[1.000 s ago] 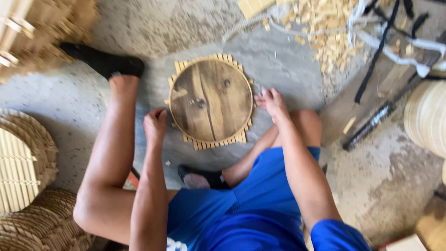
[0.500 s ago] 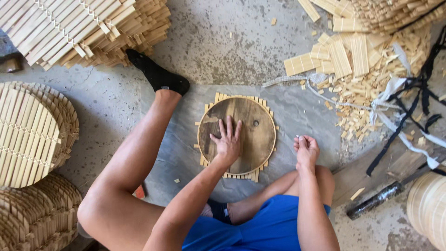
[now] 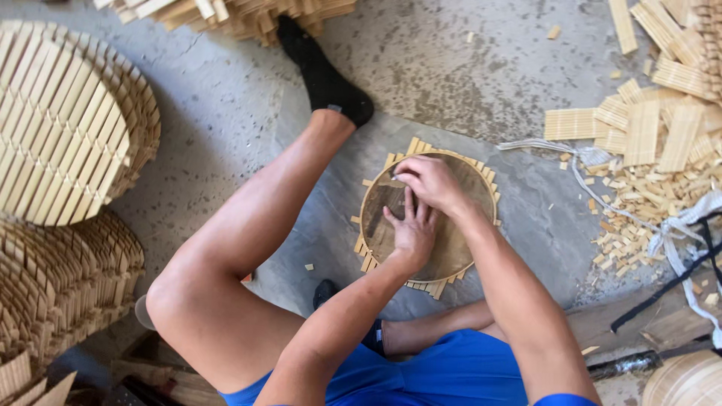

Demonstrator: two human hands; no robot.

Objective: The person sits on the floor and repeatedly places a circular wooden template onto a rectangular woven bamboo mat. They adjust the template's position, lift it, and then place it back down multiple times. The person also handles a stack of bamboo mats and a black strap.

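A round dark wooden disc [image 3: 459, 248] lies on a square mat of bamboo slats [image 3: 421, 146] on a grey sheet on the floor. My left hand [image 3: 412, 234] is pressed flat on the disc's middle, fingers spread, holding nothing. My right hand [image 3: 430, 182] reaches across above it to the disc's upper left rim, fingers curled around a thin tool whose pale tip [image 3: 394, 178] touches the edge. My bare left leg with a black sock [image 3: 325, 79] stretches out left of the disc.
Stacks of round woven bamboo mats [image 3: 60, 128] stand at the left. Loose slat panels [image 3: 639, 124] and shavings [image 3: 632, 210] lie at the right, with white and black straps [image 3: 677, 233]. A dark tool [image 3: 624, 365] and a pale round object [image 3: 688, 380] lie at the bottom right.
My right hand has moved from beside my knee onto the disc's upper left rim. My left hand stays flat on the disc. The view has shifted closer.
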